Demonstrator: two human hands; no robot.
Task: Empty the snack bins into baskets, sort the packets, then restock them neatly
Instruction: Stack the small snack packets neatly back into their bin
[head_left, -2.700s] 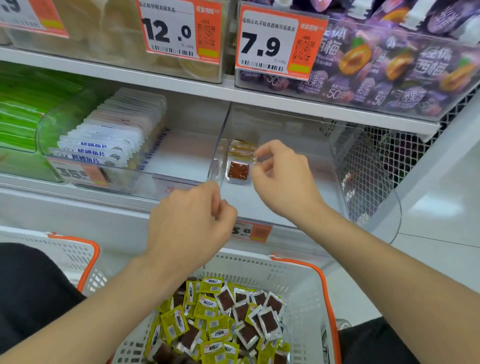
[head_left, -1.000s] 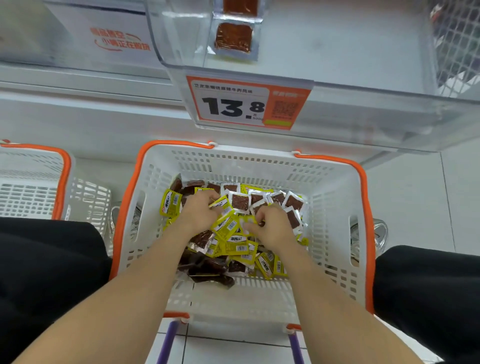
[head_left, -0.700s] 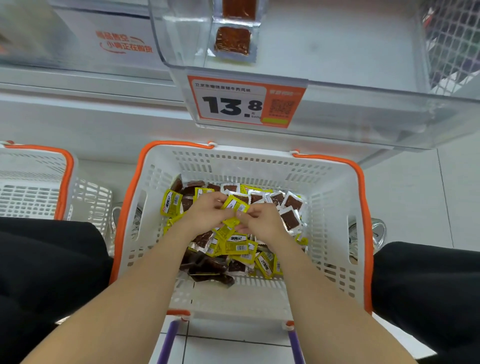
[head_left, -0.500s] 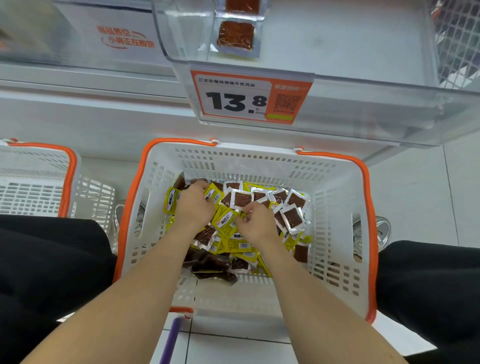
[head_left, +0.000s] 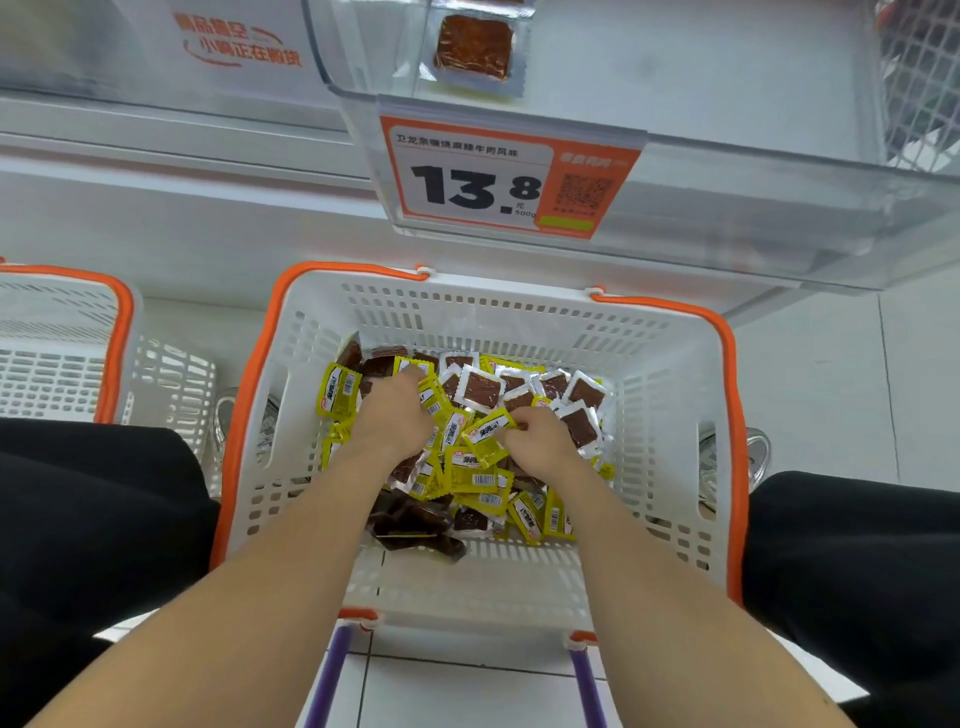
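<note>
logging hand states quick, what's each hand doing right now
Left hand: down among the packets in the basket, grip cannot be told.
Right hand: pinching a yellow packet.

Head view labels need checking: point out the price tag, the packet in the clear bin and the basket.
price tag (head_left: 475, 189): head view, on its black digits.
packet in the clear bin (head_left: 472, 52): head view, red-brown middle.
basket (head_left: 493, 317): head view, far white wall.

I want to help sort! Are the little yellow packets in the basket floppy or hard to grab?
Probably light and bendy: the yellow packets are thin, flat and lie tilted in a loose heap. Maybe slippery too, their wrappers look shiny.
</note>
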